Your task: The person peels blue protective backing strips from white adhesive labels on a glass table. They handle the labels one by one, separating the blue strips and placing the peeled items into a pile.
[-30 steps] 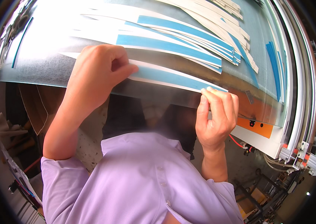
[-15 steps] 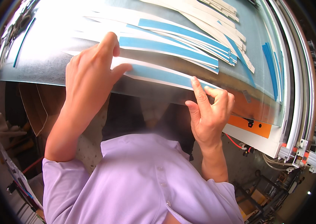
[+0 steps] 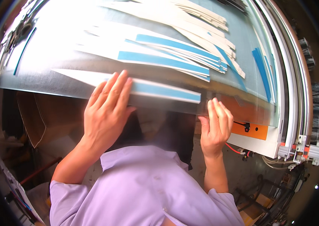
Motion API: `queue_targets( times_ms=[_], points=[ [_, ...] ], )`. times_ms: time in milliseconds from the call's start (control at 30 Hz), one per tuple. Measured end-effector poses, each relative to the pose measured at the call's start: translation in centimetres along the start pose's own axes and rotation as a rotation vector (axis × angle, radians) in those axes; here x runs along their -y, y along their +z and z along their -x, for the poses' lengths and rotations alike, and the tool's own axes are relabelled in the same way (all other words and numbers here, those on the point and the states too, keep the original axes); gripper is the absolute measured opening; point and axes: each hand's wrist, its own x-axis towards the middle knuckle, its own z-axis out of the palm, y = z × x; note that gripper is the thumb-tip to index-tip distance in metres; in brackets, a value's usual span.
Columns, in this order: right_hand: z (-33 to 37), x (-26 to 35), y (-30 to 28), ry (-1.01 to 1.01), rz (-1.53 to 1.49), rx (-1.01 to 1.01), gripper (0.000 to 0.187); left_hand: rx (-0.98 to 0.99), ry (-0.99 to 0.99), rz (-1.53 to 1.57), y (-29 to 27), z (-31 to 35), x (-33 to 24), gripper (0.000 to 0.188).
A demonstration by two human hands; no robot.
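A long white strip with a blue band [image 3: 167, 92] lies along the near edge of the glass-like tabletop [image 3: 27, 83]. My left hand [image 3: 108, 100] rests across it, fingers stretched out and pressed flat on its middle part, thumb toward the edge. My right hand [image 3: 216, 128] is at the table edge, just beyond the strip's right end and apart from it. Its fingers are extended with the thumb apart, and nothing shows in them. Farther back lies a loose stack of similar blue-and-white strips [image 3: 163, 62].
Cream strips [image 3: 200, 30] are heaped at the far side. Several narrow blue strips [image 3: 261, 73] lie near the right frame, beside a white metal rail [image 3: 294, 75]. An orange panel [image 3: 259, 132] is below the table's right corner. A cardboard piece [image 3: 31, 118] stands under the left side.
My left hand has gone from a raised, thumb-out pose to lying flat on the strip. My right hand has left the strip's right end and moved slightly right and nearer me.
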Motion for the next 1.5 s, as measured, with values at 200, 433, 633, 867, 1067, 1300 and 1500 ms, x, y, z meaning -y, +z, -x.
queue_targets(
  times_ms=[200, 433, 633, 867, 1067, 1300, 1500],
  points=[
    [-2.3, 1.9, -1.8, -0.042, -0.155, -0.009, 0.038, -0.233, 0.15, 0.104, 0.7, 0.2, -0.2, 0.043],
    [-6.1, -0.8, -2.3, -0.348, -0.129, -0.17, 0.029, -0.32, 0.312, 0.014, -0.9, -2.6, 2.4, 0.04],
    [-12.4, -5.1, 0.2, -0.439, -0.043, -0.113, 0.024, -0.319, 0.322, -0.177, -1.3, -9.4, 4.3, 0.044],
    [-15.5, -15.7, 2.6, 0.021, -0.294, 0.179, 0.019, -0.015, 0.311, 0.102, -0.8, -13.4, 4.0, 0.043],
    [-16.6, -16.2, 3.9, 0.02, -0.299, 0.284, 0.016, 0.094, 0.251, 0.053, 2.5, -19.0, 5.5, 0.05],
    [-17.2, -14.9, 2.6, -0.125, -0.125, -0.094, 0.003, 0.127, 0.082, 0.12, 1.5, -20.3, 3.5, 0.046],
    [-14.7, -10.5, -3.6, -0.163, -0.244, -0.21, 0.016, -0.439, 0.357, -0.087, -2.0, -16.1, 3.7, 0.021]
  ],
)
